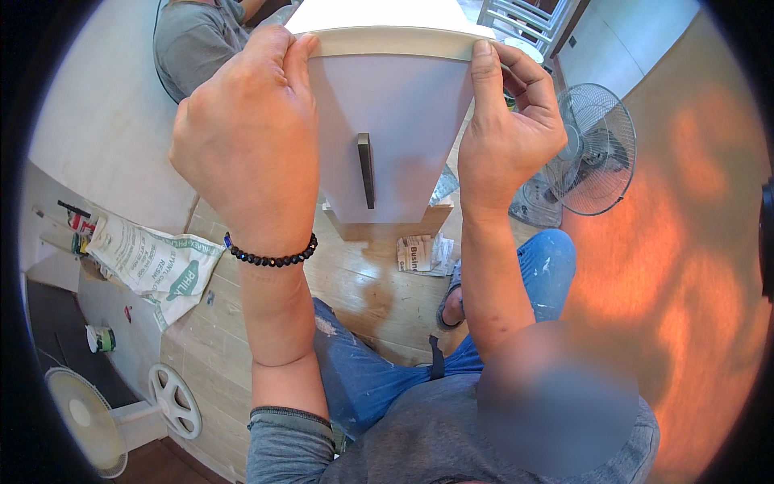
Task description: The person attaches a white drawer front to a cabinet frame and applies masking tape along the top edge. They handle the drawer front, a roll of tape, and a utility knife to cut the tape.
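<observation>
Gripping the top edge of a white flat cabinet door panel (395, 121) with a dark bar handle (366, 169), left hand (246, 133) and right hand (508, 129) both have fingers clenched on it.

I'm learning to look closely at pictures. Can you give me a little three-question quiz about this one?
1. True or false: both hands grip the top edge of the white cabinet door with a dark bar handle.
2. Which wrist wears the dark beaded bracelet?
3. What stands on the floor right of the door: (a) ladder, (b) round wire-cage electric fan, (c) bucket?

Key: 1 true: left hand, right hand. 2 left. 3 b.
</observation>
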Available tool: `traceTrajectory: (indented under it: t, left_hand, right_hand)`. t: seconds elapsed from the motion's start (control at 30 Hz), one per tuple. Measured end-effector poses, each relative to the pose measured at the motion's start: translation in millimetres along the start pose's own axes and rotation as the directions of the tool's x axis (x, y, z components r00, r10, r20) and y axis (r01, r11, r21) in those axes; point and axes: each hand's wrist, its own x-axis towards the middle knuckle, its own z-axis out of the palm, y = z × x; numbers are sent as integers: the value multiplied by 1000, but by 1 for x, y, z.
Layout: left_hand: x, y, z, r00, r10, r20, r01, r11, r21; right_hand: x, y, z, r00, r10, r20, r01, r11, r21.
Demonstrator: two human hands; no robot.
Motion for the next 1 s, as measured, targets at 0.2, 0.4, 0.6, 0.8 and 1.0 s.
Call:
traceTrajectory:
  t: [0.2,0.4,0.6,0.8,1.0]
  left_hand:
    - [0,0,-1,1000,8,-18,-8,1000,-25]
    - [1,-2,-3,997,-28,77,27,1000,12]
    - [0,-2,-2,998,-19,55,18,1000,13]
    - [0,-3,0,999,2,37,-2,1000,19]
    - [0,1,0,1000,-15,6,15,1000,13]
  right_hand:
    - [0,-1,-1,1000,19,8,-19,1000,15]
    - [0,0,-1,1000,10,2,-10,1000,21]
    - [0,0,-1,1000,4,3,-4,1000,-1]
    - [0,0,1,1000,6,0,-6,1000,17]
    - [0,3,-1,1000,14,15,-14,999,49]
